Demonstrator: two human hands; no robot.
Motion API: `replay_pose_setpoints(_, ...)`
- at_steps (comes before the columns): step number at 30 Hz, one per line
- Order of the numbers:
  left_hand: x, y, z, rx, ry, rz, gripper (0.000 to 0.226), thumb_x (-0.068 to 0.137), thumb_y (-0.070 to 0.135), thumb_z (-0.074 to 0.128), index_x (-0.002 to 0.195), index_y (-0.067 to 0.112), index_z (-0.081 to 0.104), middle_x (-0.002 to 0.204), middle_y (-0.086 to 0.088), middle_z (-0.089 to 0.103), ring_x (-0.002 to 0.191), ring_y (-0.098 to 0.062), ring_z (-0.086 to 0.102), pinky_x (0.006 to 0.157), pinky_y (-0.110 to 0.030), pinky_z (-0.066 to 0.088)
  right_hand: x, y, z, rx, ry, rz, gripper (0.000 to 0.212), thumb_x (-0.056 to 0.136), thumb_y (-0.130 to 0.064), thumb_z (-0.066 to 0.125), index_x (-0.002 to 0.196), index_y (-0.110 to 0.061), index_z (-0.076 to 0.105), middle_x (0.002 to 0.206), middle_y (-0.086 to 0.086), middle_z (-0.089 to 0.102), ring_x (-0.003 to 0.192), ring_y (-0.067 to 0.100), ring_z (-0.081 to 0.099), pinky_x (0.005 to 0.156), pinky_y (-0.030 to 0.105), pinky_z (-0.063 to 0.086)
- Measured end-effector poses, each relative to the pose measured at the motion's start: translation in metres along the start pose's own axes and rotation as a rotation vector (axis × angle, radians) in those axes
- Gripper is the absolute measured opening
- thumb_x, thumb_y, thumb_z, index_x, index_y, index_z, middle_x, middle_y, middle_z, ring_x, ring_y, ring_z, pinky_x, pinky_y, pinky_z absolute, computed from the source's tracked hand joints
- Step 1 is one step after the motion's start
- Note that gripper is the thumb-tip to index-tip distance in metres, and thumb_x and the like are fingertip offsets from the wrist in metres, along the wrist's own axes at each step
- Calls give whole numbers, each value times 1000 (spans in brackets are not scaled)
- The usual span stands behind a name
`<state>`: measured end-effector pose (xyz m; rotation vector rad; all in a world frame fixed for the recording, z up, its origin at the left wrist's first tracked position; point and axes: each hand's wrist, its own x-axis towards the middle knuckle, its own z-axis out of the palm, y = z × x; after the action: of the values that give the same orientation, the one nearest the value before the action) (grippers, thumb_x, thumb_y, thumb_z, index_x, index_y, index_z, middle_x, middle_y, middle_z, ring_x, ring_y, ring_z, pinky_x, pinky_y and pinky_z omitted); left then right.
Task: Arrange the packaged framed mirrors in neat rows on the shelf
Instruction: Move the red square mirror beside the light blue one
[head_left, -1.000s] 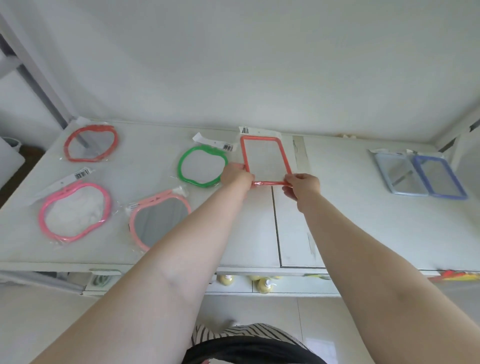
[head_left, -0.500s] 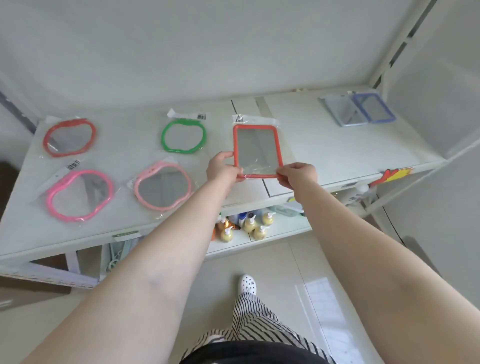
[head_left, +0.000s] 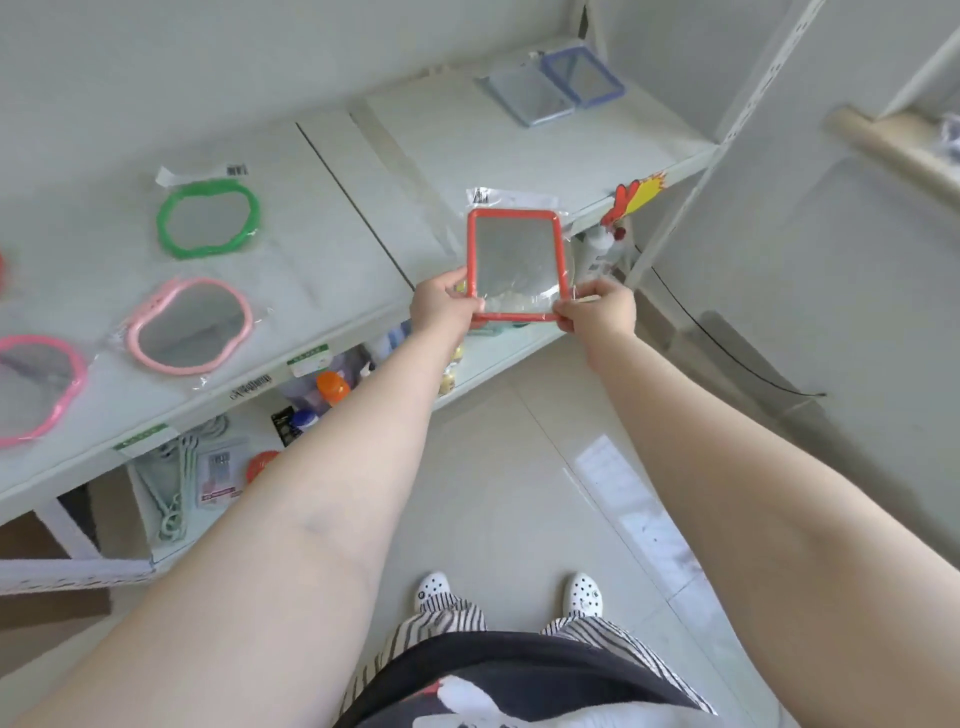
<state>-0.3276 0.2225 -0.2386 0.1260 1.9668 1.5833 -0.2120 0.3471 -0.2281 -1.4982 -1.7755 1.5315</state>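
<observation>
- On the white shelf (head_left: 332, 218), far left: bright pink mirror (head_left: 36, 389), cut by the edge; beside it a pale pink mirror (head_left: 189, 326); behind that a green mirror (head_left: 208, 218).
- At the shelf's front edge: left hand (head_left: 441, 306) curled round the lower left corner of the bagged red mirror (head_left: 514, 265).
- Right hand (head_left: 597, 312) pinching its lower right corner.
- At the far right back: two blue mirrors (head_left: 556, 91), overlapping.
</observation>
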Motion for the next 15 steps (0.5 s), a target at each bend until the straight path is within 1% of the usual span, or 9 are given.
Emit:
replay_pose_setpoints(3,-15,-4,50,12,-58,10,59,84,-13,58,136,14,53,88,2,60,86,-24,67,54,-15,55,13,20,-47,17,33,20,20,79,-2,71,74,-14,56,74,7,67,59,18,65,78,37,60)
replay_pose_setpoints(4,-17,-9,68,15,-61,6,59,84,-13,58,137,13,52,86,4,59,85,-23,66,57,-16,56,19,28,-62,9,44,20,22,79,-3,71,71,-16,56,72,5,66,60,19,66,78,38,60)
replay_pose_setpoints(6,-20,-23,107,25,-55,-11,60,82,-13,59,136,14,53,82,7,56,87,-24,66,78,-31,60,32,41,-95,-32,58,9,22,78,-6,73,71,-19,56,74,5,68,69,24,71,79,41,60)
replay_pose_setpoints(7,-23,-29,126,36,-51,-19,61,81,-12,61,135,15,54,80,7,57,91,-28,67,86,-39,58,39,48,-111,-65,60,0,20,77,-9,73,72,-19,57,79,7,71,74,26,72,80,42,59)
replay_pose_setpoints(8,-26,-35,145,49,-44,-33,62,79,-11,62,133,18,56,78,6,58,95,-30,68,90,-42,57,47,54,-128,-98,58,-8,19,77,-11,74,73,-20,58,82,7,72,77,27,73,80,43,59)
replay_pose_setpoints(9,-29,-41,164,54,-38,-38,62,78,-9,63,133,19,56,77,6,59,95,-29,68,92,-41,56,54,61,-143,-122,55,-17,18,77,-11,74,74,-20,58,81,6,72,77,27,73,80,44,59)
replay_pose_setpoints(12,-41,-50,207,91,-21,-29,61,81,-4,64,135,20,54,79,6,59,89,-18,63,89,-26,50,72,77,-182,-151,56,-33,14,76,-10,72,78,-17,60,72,0,68,73,24,73,78,44,59)
replay_pose_setpoints(13,-44,-51,217,95,-26,-24,61,81,-2,65,136,20,53,85,2,63,92,-18,64,92,-26,50,77,82,-191,-165,57,-34,13,75,-11,72,79,-17,61,73,0,68,75,25,72,78,44,59)
replay_pose_setpoints(15,-45,-50,230,108,-34,-19,61,81,-1,66,136,21,53,97,-4,67,99,-21,66,98,-33,51,87,87,-204,-172,49,-42,12,73,-13,71,81,-16,63,81,5,72,79,27,72,80,46,58)
